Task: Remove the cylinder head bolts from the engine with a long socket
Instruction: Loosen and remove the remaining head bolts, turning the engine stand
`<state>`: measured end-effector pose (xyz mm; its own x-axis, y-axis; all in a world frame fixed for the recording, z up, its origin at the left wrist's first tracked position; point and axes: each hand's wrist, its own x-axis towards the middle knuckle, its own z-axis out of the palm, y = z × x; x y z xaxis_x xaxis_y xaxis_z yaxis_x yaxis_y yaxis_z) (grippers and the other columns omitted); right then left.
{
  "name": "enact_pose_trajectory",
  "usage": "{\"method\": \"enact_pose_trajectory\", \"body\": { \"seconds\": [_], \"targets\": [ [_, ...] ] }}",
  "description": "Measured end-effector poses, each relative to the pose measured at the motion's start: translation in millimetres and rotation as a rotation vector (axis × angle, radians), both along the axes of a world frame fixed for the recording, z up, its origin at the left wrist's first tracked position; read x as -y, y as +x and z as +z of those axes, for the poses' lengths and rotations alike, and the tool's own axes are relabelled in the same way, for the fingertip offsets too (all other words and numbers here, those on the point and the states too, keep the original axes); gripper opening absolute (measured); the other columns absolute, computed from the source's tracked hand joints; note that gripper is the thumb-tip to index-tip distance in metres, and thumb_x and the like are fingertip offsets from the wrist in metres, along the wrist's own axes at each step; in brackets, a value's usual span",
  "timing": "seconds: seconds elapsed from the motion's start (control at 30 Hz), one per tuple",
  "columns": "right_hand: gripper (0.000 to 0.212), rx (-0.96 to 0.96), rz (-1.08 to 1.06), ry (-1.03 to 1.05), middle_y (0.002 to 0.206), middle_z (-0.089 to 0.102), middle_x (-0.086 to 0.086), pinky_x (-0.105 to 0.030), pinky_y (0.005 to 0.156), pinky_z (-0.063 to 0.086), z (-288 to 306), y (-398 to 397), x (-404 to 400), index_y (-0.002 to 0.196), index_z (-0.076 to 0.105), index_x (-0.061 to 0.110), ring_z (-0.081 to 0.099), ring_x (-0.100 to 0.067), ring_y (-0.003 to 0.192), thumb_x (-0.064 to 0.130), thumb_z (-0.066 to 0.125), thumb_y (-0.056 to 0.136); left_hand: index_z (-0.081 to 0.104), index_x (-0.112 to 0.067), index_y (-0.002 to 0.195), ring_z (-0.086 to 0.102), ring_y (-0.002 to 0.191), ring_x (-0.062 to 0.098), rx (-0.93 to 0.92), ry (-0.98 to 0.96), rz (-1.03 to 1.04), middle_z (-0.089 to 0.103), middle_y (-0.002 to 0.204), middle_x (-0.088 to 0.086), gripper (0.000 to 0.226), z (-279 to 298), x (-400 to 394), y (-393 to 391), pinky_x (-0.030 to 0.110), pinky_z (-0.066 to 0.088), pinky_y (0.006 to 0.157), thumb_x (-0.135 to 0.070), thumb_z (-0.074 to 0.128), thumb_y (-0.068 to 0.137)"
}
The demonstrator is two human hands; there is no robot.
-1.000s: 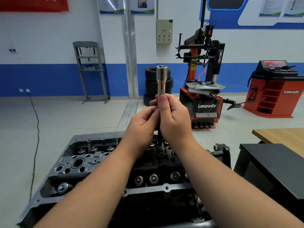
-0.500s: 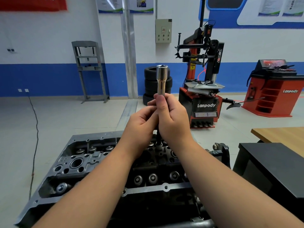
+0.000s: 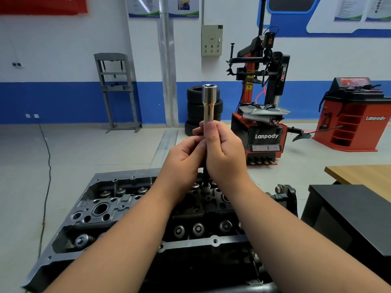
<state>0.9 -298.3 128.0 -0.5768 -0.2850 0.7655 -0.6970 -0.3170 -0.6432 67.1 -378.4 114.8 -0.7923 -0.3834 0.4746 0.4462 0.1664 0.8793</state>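
The dark cast-metal cylinder head (image 3: 118,210) fills the foreground. Above its far side, the right hand (image 3: 224,153) and left hand (image 3: 184,157) both clamp the upright chrome long socket (image 3: 209,102) (open end up). Keeping it vertical over the bolt should prevent slipping.

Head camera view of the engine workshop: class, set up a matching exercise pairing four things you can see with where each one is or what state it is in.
Things:
1. long socket
2. cylinder head
3. stacked tyres
4. wooden table

Places or states:
A. against the blue wall band, behind the socket
B. at the right edge, beyond the black box
C. held upright by both hands
D. below the forearms, valve springs showing

Pairs: 1-C, 2-D, 3-A, 4-B. The left hand and right hand both grip the socket's lower part.
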Motion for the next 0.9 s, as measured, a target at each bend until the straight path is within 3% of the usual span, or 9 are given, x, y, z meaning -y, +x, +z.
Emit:
{"method": "enact_pose_trajectory", "body": {
  "seconds": [0.07,0.17,0.23,0.33,0.5,0.57,0.67,0.77,0.9],
  "targets": [
    [0.003,-0.003,0.015,-0.01,0.086,0.068,0.02,-0.012,0.068,0.049,0.5,-0.2,-1.1,0.096,0.056,0.038,0.066,0.0,0.079,0.04,0.054,0.098,0.074,-0.016,0.105,0.075,0.087,0.019,-0.02,-0.023,0.053,0.078,0.094,0.003,0.017,-1.8,3.0,-1.6,0.028,0.061,0.073,-0.028,0.062,0.103],
    [0.01,-0.051,-0.031,-0.027,0.078,0.065,0.021,-0.01,0.063,0.046,-0.2,0.1,-2.7,0.092,0.052,0.036,0.064,0.002,0.073,0.037,0.062,0.096,0.073,-0.022,0.102,0.075,0.089,0.022,-0.024,-0.051,0.099,0.078,0.094,0.002,0.013,-3.3,4.6,-2.7,0.033,0.064,0.076,-0.033,0.068,0.097],
    [0.008,-0.057,-0.027,-0.03,0.078,0.066,0.011,-0.01,0.064,0.047,-1.5,-0.6,-2.5,0.092,0.057,0.03,0.065,-0.001,0.074,0.036,0.058,0.098,0.075,-0.027,0.104,0.075,0.089,0.016,-0.022,-0.049,0.073,0.078,0.096,0.0,0.017,-3.1,3.1,-2.2,0.028,0.062,0.074,-0.038,0.064,0.099],
    [0.025,-0.041,-0.014,-0.016,0.086,0.069,0.012,-0.008,0.068,0.047,-2.2,-2.5,-1.8,0.099,0.066,0.016,0.066,-0.001,0.082,0.035,0.05,0.102,0.074,-0.03,0.105,0.073,0.086,0.007,0.015,-0.01,-0.011,0.077,0.092,-0.006,0.029,-2.0,-1.7,-1.2,0.021,0.057,0.07,-0.038,0.046,0.109],
    [0.016,0.007,-0.002,-0.013,0.086,0.069,0.013,-0.015,0.069,0.05,-0.6,-0.9,-0.2,0.095,0.06,0.03,0.067,-0.003,0.08,0.04,0.048,0.101,0.074,-0.021,0.109,0.073,0.088,0.011,0.012,-0.058,0.032,0.077,0.094,-0.003,0.029,-0.5,1.0,-1.3,0.024,0.058,0.072,-0.034,0.048,0.11],
    [0.007,-0.002,-0.006,-0.035,0.082,0.067,0.019,-0.011,0.064,0.047,0.6,0.2,-1.8,0.097,0.054,0.033,0.065,0.002,0.074,0.039,0.057,0.097,0.074,-0.024,0.109,0.074,0.09,0.013,-0.006,-0.071,0.054,0.078,0.098,-0.002,0.023,-1.0,1.4,-1.4,0.025,0.059,0.075,-0.037,0.055,0.106],
    [0.013,-0.034,-0.037,-0.065,0.075,0.063,0.028,-0.007,0.055,0.042,1.8,0.3,-3.8,0.093,0.049,0.031,0.059,0.006,0.062,0.031,0.06,0.098,0.075,-0.024,0.106,0.073,0.086,0.013,-0.029,-0.062,0.081,0.078,0.096,-0.001,0.024,-1.2,1.8,-2.6,0.026,0.059,0.074,-0.042,0.063,0.098],
    [0.009,-0.044,-0.046,-0.041,0.074,0.066,0.015,-0.006,0.06,0.043,0.3,-0.3,-2.6,0.093,0.054,0.025,0.062,0.006,0.07,0.03,0.054,0.101,0.075,-0.023,0.108,0.072,0.085,0.015,-0.011,-0.029,0.08,0.078,0.097,0.001,0.022,-1.7,2.6,-3.3,0.028,0.06,0.073,-0.038,0.06,0.102],
    [0.024,-0.033,-0.049,-0.018,0.086,0.068,0.008,-0.007,0.064,0.044,-1.3,-1.7,-1.5,0.097,0.063,0.015,0.063,0.004,0.076,0.031,0.046,0.103,0.076,-0.026,0.105,0.074,0.086,0.01,0.022,-0.002,-0.003,0.078,0.095,-0.003,0.033,-1.0,-1.0,-1.0,0.022,0.057,0.068,-0.037,0.045,0.11]
  ]
}}
